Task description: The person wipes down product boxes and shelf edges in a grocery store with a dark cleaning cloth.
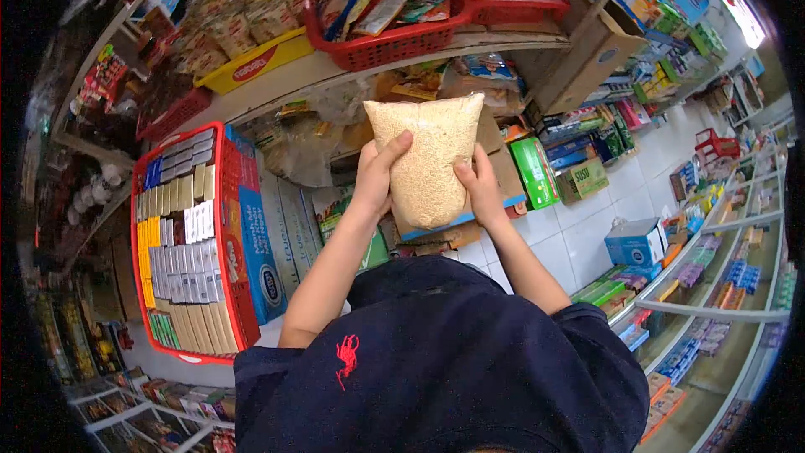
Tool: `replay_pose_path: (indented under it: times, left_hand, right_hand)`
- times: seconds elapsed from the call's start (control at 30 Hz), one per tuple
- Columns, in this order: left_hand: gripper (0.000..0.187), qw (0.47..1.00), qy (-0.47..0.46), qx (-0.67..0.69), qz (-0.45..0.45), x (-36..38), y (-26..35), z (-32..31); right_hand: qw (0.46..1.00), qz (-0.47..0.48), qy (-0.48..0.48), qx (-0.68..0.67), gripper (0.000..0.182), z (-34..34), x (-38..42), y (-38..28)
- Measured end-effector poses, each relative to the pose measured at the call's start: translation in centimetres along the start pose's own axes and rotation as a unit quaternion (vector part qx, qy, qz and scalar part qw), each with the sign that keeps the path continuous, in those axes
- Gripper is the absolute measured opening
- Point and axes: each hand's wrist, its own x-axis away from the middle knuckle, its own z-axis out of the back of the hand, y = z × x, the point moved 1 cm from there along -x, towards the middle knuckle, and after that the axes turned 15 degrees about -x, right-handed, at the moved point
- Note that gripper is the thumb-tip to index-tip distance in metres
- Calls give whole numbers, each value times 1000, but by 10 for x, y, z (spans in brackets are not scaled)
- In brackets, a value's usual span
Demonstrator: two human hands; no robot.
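Note:
A clear plastic bag of small pale grains (423, 151) is held up in front of my chest, its two top corners pointing outward. My left hand (379, 172) grips its left side, thumb lying across the front. On the opposite side my right hand (480, 184) clasps the bag lower down, thumb pressed on the front. The fingers of both hands are mostly hidden behind the bag. Behind it, partly covered, is an open cardboard box (507, 172) below the shelf.
A red basket of small packs (222, 243) stands at left beside blue cartons (251, 218). Red baskets (394, 49) and a yellow tray (251, 67) sit on the shelf ahead. Green boxes (534, 172) stand on the tiled floor (587, 239). A glass display case (713, 310) lines the right.

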Motion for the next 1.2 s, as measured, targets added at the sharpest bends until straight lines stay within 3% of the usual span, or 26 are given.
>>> replay_pose_path:
  times: [0.07, 0.13, 0.17, 0.23, 0.33, 0.37, 0.43, 0.53, 0.6, 0.67, 0.77, 0.93, 1.0, 1.03, 1.07, 1.17, 1.2]
  left_hand:
    - [41, 999, 38, 35, -13, 3, -5, 8]
    - [40, 998, 55, 32, -13, 8, -6, 16]
    - [39, 997, 63, 31, -10, 9, -5, 20]
    - [39, 998, 68, 12, -16, 12, -1, 23]
    - [37, 997, 71, -19, -31, 11, -1, 23]
    - [36, 996, 72, -29, -42, 11, -2, 21]
    - [37, 996, 71, -44, -44, 11, -3, 17]
    - [38, 992, 73, -78, -63, 10, -5, 9]
    - [39, 989, 80, -99, -79, 11, -5, 7]
    - [41, 984, 101, -115, -90, 12, -3, 7]
    - [41, 989, 119, -74, -54, 13, -1, 11]
    - [41, 989, 51, -112, -83, 18, 2, 8]
    - [42, 992, 33, -93, -77, 20, -1, 7]
    - [42, 992, 30, -93, -78, 20, -2, 6]
    - [43, 991, 29, -81, -102, 21, -3, 6]
    - [43, 989, 26, -85, -122, 21, 0, 4]
    - [43, 987, 27, -105, -120, 21, 1, 4]
  right_hand:
    - [978, 22, -5, 206, 35, 15, -4, -4]
    - [975, 61, 59, 204, 33, 28, -8, -12]
    - [958, 125, 61, 250, 30, 42, -13, -16]
    - [970, 121, 114, 177, 21, 33, -11, -45]
    - [940, 259, 91, 204, 21, 20, -16, -71]
    - [940, 257, 91, 204, 21, 14, -19, -75]
    - [897, 372, 14, 239, 22, -4, -23, -80]
    - [890, 352, -42, 286, 36, -26, -25, -72]
    - [852, 350, -47, 387, 57, -31, -18, -61]
    - [851, 355, -51, 384, 72, -31, -9, -51]
    - [858, 376, -50, 345, 78, -30, 5, -25]
    - [870, 384, -42, 306, 78, -27, -9, -39]
    - [964, 231, -10, 132, 71, -28, -13, -46]
    - [961, 245, 7, 124, 59, -31, -15, -51]
    - [961, 248, 9, 126, 59, -29, -17, -54]
    - [990, 106, 90, -39, 46, -23, -25, -58]
    - [989, 107, 91, -38, 46, -20, -24, -58]
